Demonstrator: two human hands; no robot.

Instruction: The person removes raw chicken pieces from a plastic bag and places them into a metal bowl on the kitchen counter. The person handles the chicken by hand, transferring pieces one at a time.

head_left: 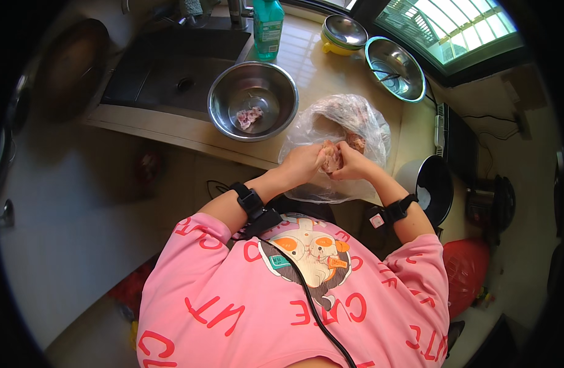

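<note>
Between my two hands is a piece of raw pinkish meat (331,157), over the near side of a clear plastic bag (303,129). My left hand (302,164) grips the meat from the left, fingers closed against it. From the other side, my right hand (354,163) pinches the same piece. More raw meat (355,142) shows inside the bag, just beyond my right hand. To the left of the bag stands a steel bowl (217,101) with a small pale pink lump of meat (249,116) at its bottom.
A dark sink (153,80) lies left of the bowl, with a green bottle (268,30) behind it. Small stacked bowls (345,34) and a large steel basin (395,69) stand by the window. A black pot (440,190) sits at the right, near my right forearm.
</note>
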